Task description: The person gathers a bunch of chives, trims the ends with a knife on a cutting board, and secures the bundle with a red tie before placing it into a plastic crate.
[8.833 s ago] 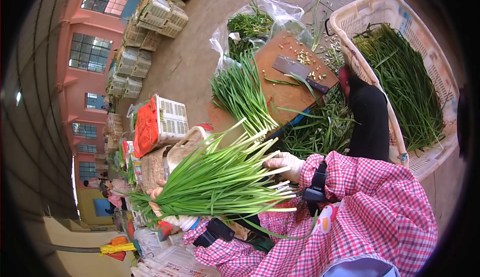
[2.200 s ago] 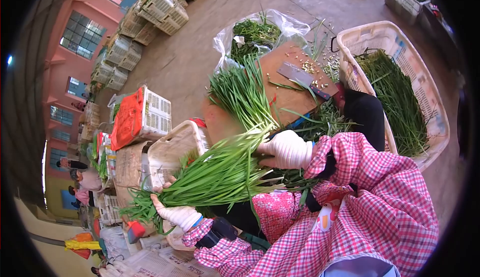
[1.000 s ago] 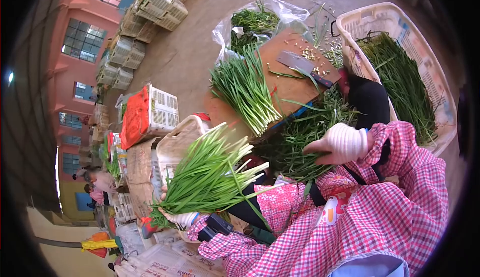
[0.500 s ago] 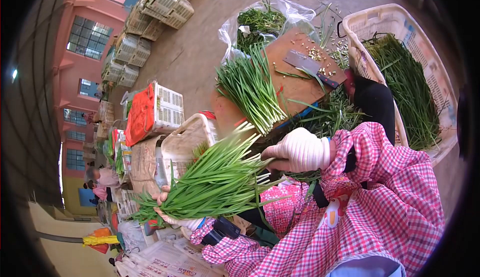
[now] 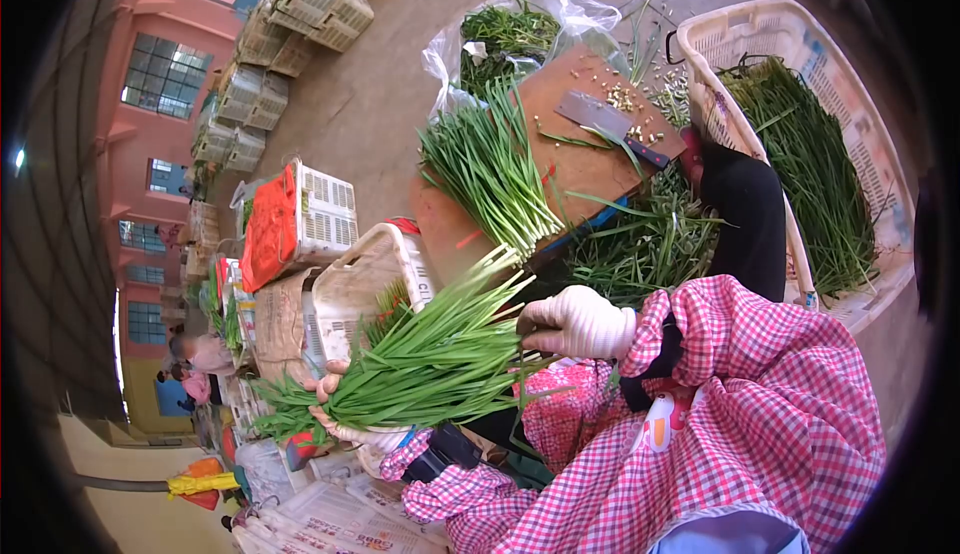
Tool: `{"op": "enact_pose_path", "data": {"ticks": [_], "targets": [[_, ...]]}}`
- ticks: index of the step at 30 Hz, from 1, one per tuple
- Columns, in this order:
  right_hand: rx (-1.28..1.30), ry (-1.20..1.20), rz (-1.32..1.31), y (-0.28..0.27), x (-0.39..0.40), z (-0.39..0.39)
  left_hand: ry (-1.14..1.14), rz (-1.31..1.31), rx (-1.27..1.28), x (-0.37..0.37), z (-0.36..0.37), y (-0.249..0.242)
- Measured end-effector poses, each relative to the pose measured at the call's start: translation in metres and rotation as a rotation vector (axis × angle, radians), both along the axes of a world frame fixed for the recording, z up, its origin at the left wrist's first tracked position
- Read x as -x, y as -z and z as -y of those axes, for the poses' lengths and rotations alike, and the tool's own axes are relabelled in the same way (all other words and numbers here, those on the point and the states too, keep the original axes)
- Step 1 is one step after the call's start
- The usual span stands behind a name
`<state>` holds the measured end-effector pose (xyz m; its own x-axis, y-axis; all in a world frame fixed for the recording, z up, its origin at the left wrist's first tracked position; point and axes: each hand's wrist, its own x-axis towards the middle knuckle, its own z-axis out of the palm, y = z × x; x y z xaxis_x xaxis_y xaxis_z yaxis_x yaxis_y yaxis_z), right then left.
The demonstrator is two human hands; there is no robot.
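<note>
While the left hand (image 5: 352,427) clamps the scallion bundle (image 5: 425,359) near its leafy tips, its long axis slants up-right toward the right hand (image 5: 578,322) (gloved, fingers closed on the pale cut ends); chopping board (image 5: 580,169) lies beyond.

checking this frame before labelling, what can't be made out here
Head view only:
- left hand palm: hidden under the bunch of green chives.
- white-gloved right hand fingertips: buried among the stalks.
- steel cleaver handle: partly covered by a leaf.
- printed paper: text too small.
</note>
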<state>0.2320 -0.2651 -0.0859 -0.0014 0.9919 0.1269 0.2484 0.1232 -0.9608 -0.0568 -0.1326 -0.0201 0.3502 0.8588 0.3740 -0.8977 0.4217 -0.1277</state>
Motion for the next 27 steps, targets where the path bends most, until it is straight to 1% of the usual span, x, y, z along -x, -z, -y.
{"op": "enact_pose_path", "data": {"ticks": [2,4,6,7,10,11,12,15,16,18,20,21,22,24,25,26,27], "targets": [[-0.148,-0.046,-0.079,0.001,-0.001,0.005,0.106,0.142,0.019,0.006,-0.009,0.006],[-0.145,-0.17,-0.154,-0.005,-0.006,0.011,0.266,0.341,0.063,0.013,-0.019,0.012],[-0.107,-0.321,-0.274,-0.012,-0.013,0.019,0.471,0.564,0.121,0.018,-0.024,0.015],[-0.134,-0.384,-0.279,-0.012,-0.017,0.021,0.579,0.674,0.153,0.02,-0.027,0.016],[-0.052,-0.504,-0.268,-0.016,-0.04,0.038,0.873,0.951,0.234,0.02,-0.029,0.017],[0.013,-0.517,-0.209,-0.02,-0.049,0.045,0.958,1.008,0.246,0.019,-0.03,0.016],[-0.005,-0.517,-0.169,-0.011,-0.055,0.05,1.04,1.065,0.264,0.018,-0.032,0.016],[0.101,-0.514,-0.065,-0.007,-0.071,0.061,1.265,1.179,0.295,0.013,-0.037,0.018],[0.101,-0.516,-0.043,-0.004,-0.076,0.064,1.318,1.2,0.306,0.012,-0.039,0.02],[0.145,-0.515,0.2,-0.005,-0.094,0.072,1.378,1.224,0.315,0.012,-0.043,0.022],[0.192,-0.497,0.543,0.027,-0.113,0.084,1.436,1.212,0.315,0.012,-0.053,0.024],[0.274,-0.474,0.713,0.034,-0.122,0.09,1.461,1.188,0.307,0.01,-0.051,0.03],[0.453,-0.492,0.999,0.04,-0.126,0.095,1.459,1.19,0.308,0.021,-0.059,0.037],[0.47,-0.422,0.928,0.022,-0.119,0.092,1.599,1.22,0.268,0.048,-0.078,0.05],[0.427,-0.414,0.781,0.012,-0.109,0.084,1.731,1.383,0.113,0.001,-0.062,0.028],[0.382,-0.403,0.635,0.005,-0.096,0.08,1.732,1.382,0.114,0.02,-0.064,0.034],[0.248,-0.333,0.314,0.022,-0.076,0.077,1.432,1.391,0.308,0.056,-0.07,0.045]]}}
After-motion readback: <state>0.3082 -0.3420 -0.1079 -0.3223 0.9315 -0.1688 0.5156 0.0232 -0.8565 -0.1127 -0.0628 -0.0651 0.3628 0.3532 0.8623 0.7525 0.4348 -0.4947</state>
